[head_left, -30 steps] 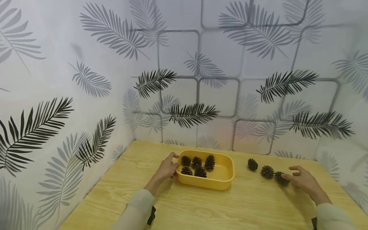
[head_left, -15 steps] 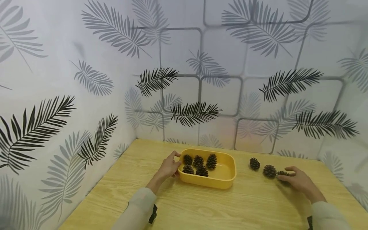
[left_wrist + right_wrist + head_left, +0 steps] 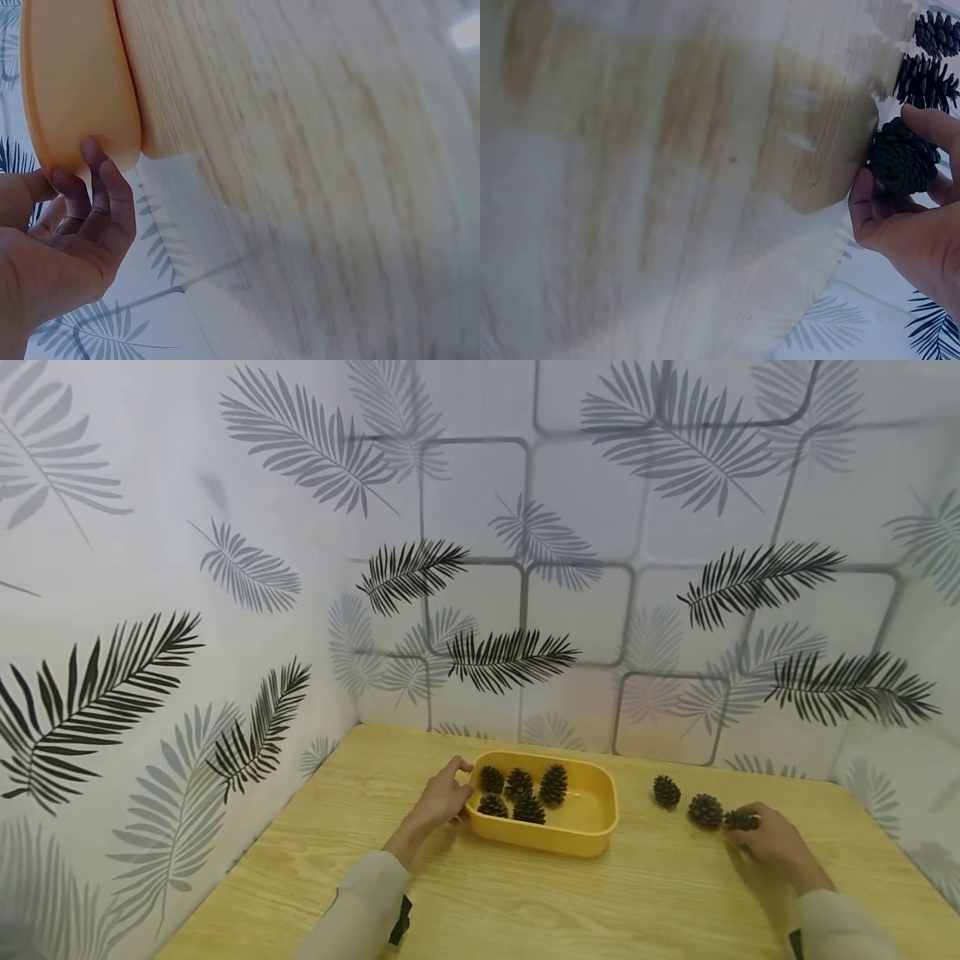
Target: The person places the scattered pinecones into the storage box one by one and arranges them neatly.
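My left hand [image 3: 441, 795] holds the left end of a yellow plastic tray [image 3: 540, 839]. In the left wrist view its thumb is at the rim and its fingertips press the outer wall of the tray [image 3: 82, 82]. Several brown pine cones [image 3: 528, 808] sit in the tray's left part. On the right, my right hand [image 3: 776, 843] grips a pine cone [image 3: 741, 821] between thumb and fingers. The right wrist view shows that pine cone [image 3: 904, 161] base-on, with fingers on both sides. Whether it touches the table is hard to tell.
Two more pine cones, one in the middle [image 3: 705, 811] and one farther left [image 3: 666, 791], lie on the wood-grain table [image 3: 570, 910] between the tray and my right hand. Leaf-patterned curtains [image 3: 480, 610] hang behind and to the left.
My right hand has moved slightly left and toward me, and its fingers have closed round the rightmost pine cone. The left hand stays on the tray. The head view has shifted a little.
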{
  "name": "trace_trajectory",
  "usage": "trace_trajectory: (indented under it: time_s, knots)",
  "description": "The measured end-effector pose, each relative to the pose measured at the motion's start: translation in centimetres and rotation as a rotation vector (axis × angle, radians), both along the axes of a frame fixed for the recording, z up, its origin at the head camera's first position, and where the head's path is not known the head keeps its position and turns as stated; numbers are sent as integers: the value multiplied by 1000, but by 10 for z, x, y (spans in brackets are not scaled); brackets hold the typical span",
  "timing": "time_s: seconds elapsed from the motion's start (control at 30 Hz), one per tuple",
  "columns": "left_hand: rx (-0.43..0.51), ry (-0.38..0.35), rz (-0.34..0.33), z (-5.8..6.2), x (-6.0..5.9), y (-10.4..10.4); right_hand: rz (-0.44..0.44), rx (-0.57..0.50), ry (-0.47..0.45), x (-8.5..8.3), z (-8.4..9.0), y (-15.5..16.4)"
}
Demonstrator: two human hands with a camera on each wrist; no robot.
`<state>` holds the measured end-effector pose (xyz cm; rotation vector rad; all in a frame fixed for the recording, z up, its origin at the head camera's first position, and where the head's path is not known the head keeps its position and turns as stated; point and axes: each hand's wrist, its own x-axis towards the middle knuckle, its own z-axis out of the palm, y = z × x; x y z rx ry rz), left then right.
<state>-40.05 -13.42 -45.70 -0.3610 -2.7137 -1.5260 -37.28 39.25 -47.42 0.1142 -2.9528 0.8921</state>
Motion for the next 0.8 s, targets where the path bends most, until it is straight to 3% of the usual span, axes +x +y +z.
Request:
trace_trajectory:
  time_s: [0.8]
  knots:
    - [23,12,-19,0,2,0,-50,-90,79,14,-6,-19]
